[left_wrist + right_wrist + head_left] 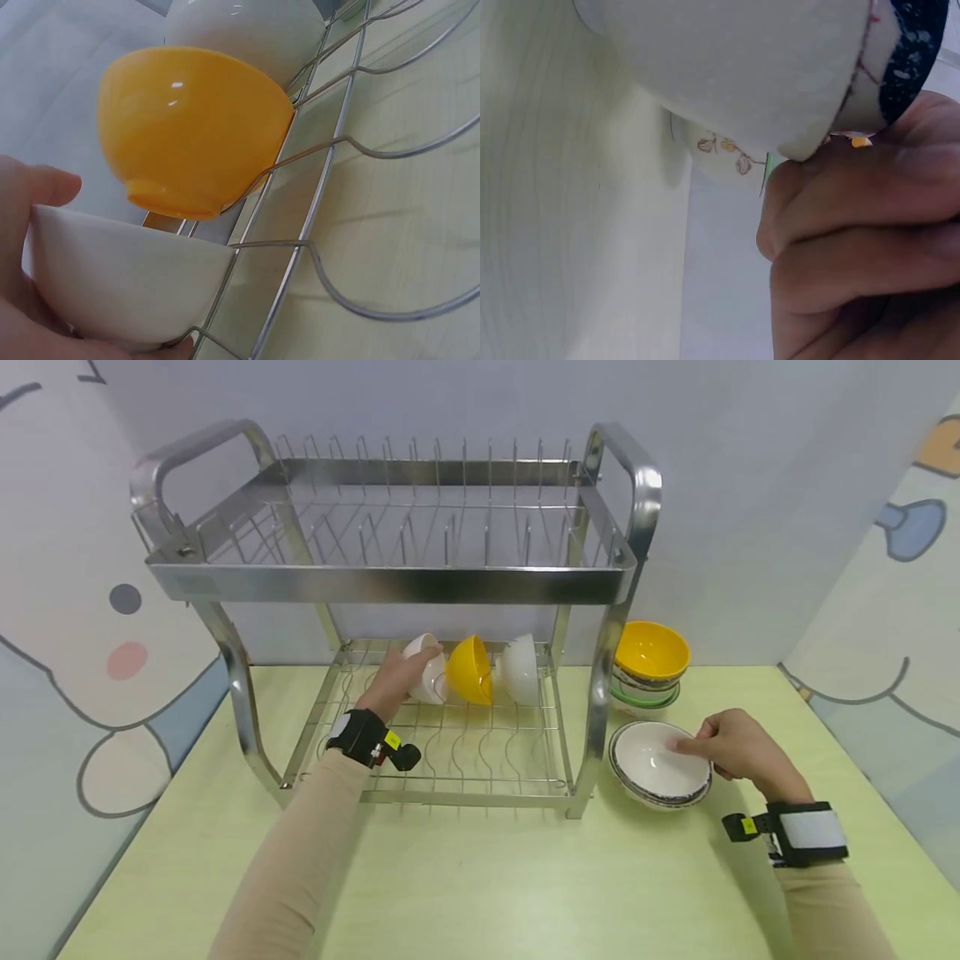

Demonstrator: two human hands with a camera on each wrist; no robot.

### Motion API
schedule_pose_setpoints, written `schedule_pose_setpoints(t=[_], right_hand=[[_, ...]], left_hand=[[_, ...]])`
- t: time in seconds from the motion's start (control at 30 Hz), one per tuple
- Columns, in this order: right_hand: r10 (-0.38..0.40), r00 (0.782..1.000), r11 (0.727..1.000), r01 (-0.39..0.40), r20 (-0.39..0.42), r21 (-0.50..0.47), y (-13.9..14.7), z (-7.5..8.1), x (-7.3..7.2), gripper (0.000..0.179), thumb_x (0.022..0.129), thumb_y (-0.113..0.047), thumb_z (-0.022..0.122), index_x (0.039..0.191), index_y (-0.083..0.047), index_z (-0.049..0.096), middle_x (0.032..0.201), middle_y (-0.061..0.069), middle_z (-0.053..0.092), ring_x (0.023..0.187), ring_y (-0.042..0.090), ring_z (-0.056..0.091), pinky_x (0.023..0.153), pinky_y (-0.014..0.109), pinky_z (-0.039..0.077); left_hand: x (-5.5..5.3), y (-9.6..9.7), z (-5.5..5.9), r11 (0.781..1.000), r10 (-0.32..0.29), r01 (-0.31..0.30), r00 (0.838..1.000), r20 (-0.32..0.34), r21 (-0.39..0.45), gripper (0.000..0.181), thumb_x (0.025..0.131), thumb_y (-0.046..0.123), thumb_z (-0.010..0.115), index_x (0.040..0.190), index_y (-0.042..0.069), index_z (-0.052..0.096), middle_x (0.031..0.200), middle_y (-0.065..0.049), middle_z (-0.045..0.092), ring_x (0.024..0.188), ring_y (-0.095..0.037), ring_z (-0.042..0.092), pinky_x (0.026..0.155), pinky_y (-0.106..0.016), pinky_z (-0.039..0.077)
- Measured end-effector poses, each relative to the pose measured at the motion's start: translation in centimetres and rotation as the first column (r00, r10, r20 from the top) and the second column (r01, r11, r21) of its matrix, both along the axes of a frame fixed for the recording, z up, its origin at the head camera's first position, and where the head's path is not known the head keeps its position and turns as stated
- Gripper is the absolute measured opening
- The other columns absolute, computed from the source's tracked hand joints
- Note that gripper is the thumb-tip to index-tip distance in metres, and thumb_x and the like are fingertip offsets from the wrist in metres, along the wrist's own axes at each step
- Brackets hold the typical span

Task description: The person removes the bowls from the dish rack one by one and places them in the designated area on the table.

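On the lower shelf of a metal dish rack (397, 583), my left hand (397, 678) grips a white bowl (127, 274) that stands on its side in the wires. Beside that bowl, a yellow bowl (469, 670) and another white bowl (519, 670) stand on edge in the same row. To the right of the rack, my right hand (738, 745) pinches the rim of a white bowl with a dark patterned edge (652, 762). This bowl sits in a small stack on the table, and its lower part shows close up in the right wrist view.
Behind the white stack is a second stack, with a yellow bowl (651, 650) on top and a green-rimmed bowl (647, 697) below. The rack's upper tier holds rows of upright wires. A pale wooden table (480, 877) lies under everything, with walls behind and at both sides.
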State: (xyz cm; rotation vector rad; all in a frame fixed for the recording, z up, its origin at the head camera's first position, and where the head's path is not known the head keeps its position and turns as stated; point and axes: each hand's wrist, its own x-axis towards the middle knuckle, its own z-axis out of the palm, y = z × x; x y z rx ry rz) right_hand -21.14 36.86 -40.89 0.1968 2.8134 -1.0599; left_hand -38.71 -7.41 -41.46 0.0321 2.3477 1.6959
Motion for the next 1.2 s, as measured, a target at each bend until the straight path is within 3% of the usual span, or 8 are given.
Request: schedule_pose_setpoints(t=[0.2,0.43,0.63,0.8,1.0,1.2], right_hand=[[-0.005,1.0,1.0,0.005,0.027,-0.01,0.0,-0.9,-0.7,0.051,0.073,-0.048,0.076,0.065,-0.006,0.048,0.05,-0.005,0.034,0.041,0.011,0.034,0.039,0.026,0.029],[0.032,0.999,0.999,-0.031,0.03,-0.01,-0.1,-1.1,-1.1,0.053,0.073,-0.05,0.075,0.062,-0.009,0.042,0.049,-0.005,0.034,0.041,0.011,0.035,0.04,0.026,0.03],[0.069,0.997,0.996,-0.072,0.04,0.06,0.6,-0.5,0.1,0.053,0.081,-0.053,0.066,0.067,-0.006,0.044,0.053,-0.001,0.043,0.048,0.017,0.043,0.044,0.027,0.032],[0.092,0.994,0.993,-0.095,0.05,0.066,1.1,0.3,0.9,0.052,0.085,-0.052,0.062,0.073,-0.004,0.047,0.057,0.003,0.049,0.055,0.021,0.047,0.048,0.029,0.033],[0.112,0.993,0.991,-0.115,0.047,0.062,1.1,0.7,0.6,0.052,0.087,-0.054,0.058,0.078,-0.003,0.051,0.056,0.004,0.052,0.054,0.019,0.044,0.048,0.028,0.031],[0.107,0.993,0.993,-0.109,0.039,0.044,0.7,0.7,0.2,0.055,0.087,-0.057,0.055,0.084,-0.002,0.053,0.057,0.004,0.051,0.051,0.017,0.04,0.046,0.027,0.031]], left_hand=[[-0.2,0.0,-0.6,0.989,0.12,-0.122,0.992,-0.029,-0.08,0.064,0.087,0.049,0.053,0.128,0.001,0.038,0.113,-0.016,0.048,0.092,-0.028,0.049,0.075,-0.037,0.043],[-0.2,0.1,-1.1,0.969,0.194,-0.209,0.974,-0.113,-0.132,0.049,0.088,0.043,0.047,0.111,-0.001,0.049,0.096,-0.014,0.052,0.075,-0.024,0.053,0.06,-0.03,0.042],[0.0,1.5,-1.5,0.956,0.16,-0.206,0.963,-0.215,-0.209,0.051,0.091,0.047,0.044,0.103,-0.002,0.054,0.088,-0.013,0.052,0.071,-0.024,0.05,0.055,-0.03,0.036],[0.0,2.5,-1.6,0.943,0.129,-0.226,0.926,-0.356,-0.246,0.043,0.092,0.043,0.045,0.089,0.002,0.056,0.08,-0.012,0.051,0.066,-0.026,0.049,0.055,-0.034,0.036],[-0.3,2.5,-1.4,0.906,0.105,-0.263,0.9,-0.424,-0.333,0.051,0.093,0.049,0.046,0.11,0.001,0.054,0.096,-0.014,0.058,0.081,-0.028,0.053,0.07,-0.044,0.05],[0.1,2.0,-1.1,0.88,0.052,-0.263,0.88,-0.472,-0.396,0.061,0.092,0.053,0.045,0.112,-0.004,0.047,0.094,-0.017,0.055,0.08,-0.028,0.052,0.067,-0.045,0.051]])
